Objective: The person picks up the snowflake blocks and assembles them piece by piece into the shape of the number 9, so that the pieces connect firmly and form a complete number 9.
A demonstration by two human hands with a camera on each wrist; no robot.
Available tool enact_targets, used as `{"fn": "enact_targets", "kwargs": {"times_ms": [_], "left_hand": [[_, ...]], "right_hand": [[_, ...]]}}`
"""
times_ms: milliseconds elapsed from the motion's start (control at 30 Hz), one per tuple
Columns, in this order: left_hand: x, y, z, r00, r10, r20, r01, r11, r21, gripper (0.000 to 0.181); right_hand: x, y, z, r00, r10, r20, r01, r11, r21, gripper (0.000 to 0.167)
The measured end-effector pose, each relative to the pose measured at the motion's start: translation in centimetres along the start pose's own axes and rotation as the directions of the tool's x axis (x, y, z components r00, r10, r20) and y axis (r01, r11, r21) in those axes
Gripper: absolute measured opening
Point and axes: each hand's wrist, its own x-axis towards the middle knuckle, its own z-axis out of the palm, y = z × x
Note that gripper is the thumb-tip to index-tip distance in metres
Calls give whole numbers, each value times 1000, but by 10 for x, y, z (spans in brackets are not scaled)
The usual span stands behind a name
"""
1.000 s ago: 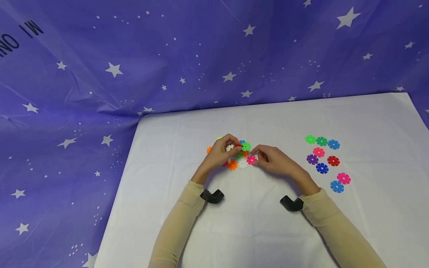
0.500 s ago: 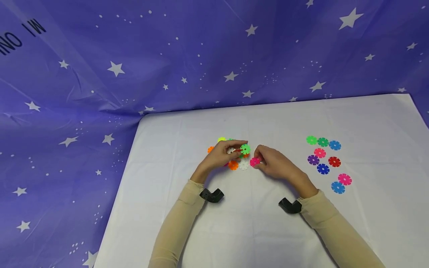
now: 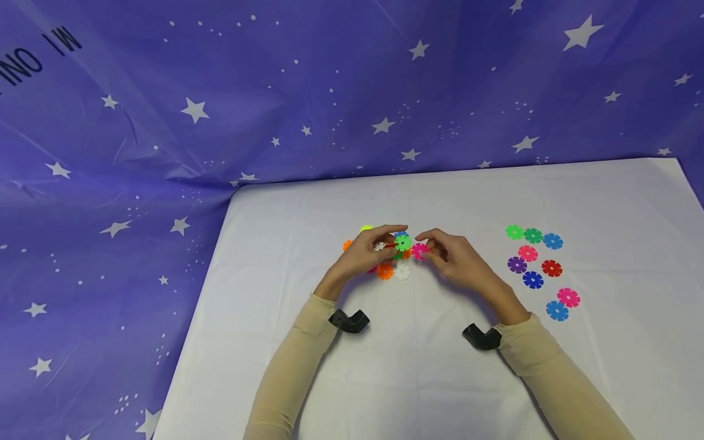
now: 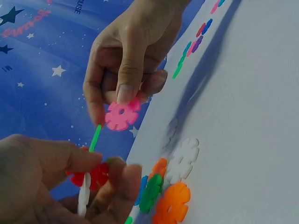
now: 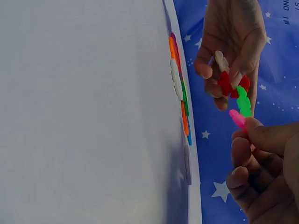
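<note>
My left hand [image 3: 360, 252] grips a small chain of interlocking notched discs: a white disc [image 4: 84, 193], a red disc [image 4: 96, 176] and a bright green disc [image 3: 403, 242] at the outer end. Thumb and fingers of my right hand [image 3: 461, 261] pinch a pink notched disc [image 3: 419, 251]. It is held up close to the green one, and whether the two touch I cannot tell. Below the left hand lies a group of loose discs, among them an orange disc [image 3: 384, 271], a white disc [image 3: 403, 271] and a yellow disc [image 3: 366, 228]. The hand covers part of this group.
To the right, several more discs lie spread on the white table [image 3: 418, 366], including a red disc [image 3: 552, 268], a purple disc [image 3: 516, 264] and a light blue disc [image 3: 557, 310]. A purple starred cloth [image 3: 330, 91] hangs behind. Black curved pieces [image 3: 349, 321] sit at both wrists.
The right hand has taken hold of the pink disc among the loose ones and raised it towards the green disc. The left hand's fingers have straightened somewhat around its chain.
</note>
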Motion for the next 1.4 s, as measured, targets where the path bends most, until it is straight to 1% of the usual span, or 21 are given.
{"fn": "enact_targets", "kwargs": {"times_ms": [100,167,300,333,433,567,733,800,967,1067,1200,1300,1400], "left_hand": [[0,2,2,1000,-21,-15,21,1000,-1,41],[0,3,4,999,-25,-31,26,999,45,40],[0,6,8,998,-5,-56,13,990,138,41],[0,6,8,998,-2,-62,11,989,151,40],[1,5,9,997,15,-79,-3,988,157,39],[2,5,10,993,58,-98,-40,984,171,37],[2,4,11,989,87,-124,-64,982,179,38],[2,5,11,985,108,-135,-81,978,191,38],[2,6,11,969,187,-159,-144,958,249,39],[1,8,12,959,222,-176,-170,948,267,38],[0,12,14,935,303,-185,-238,922,304,35],[-1,14,16,916,355,-186,-284,903,322,33],[-1,15,18,913,365,-184,-291,896,336,33]], "right_hand": [[0,-3,0,1000,-15,-24,14,1000,-26,34],[0,-4,0,999,-24,-43,22,999,-45,33],[0,-5,0,996,-51,-73,45,996,-73,32],[1,-4,0,995,-59,-78,53,996,-79,31],[1,-3,1,991,-90,-97,81,992,-92,31],[1,-1,1,984,-131,-121,120,988,-94,32],[1,2,2,976,-160,-145,150,986,-76,32],[1,2,2,974,-166,-152,157,985,-71,32],[1,2,2,970,-186,-160,178,982,-62,34],[1,3,3,960,-216,-175,210,976,-53,34],[1,4,3,941,-269,-203,268,963,-30,33],[1,5,4,934,-287,-215,296,955,12,33],[1,5,6,930,-293,-222,310,950,45,33]]}}
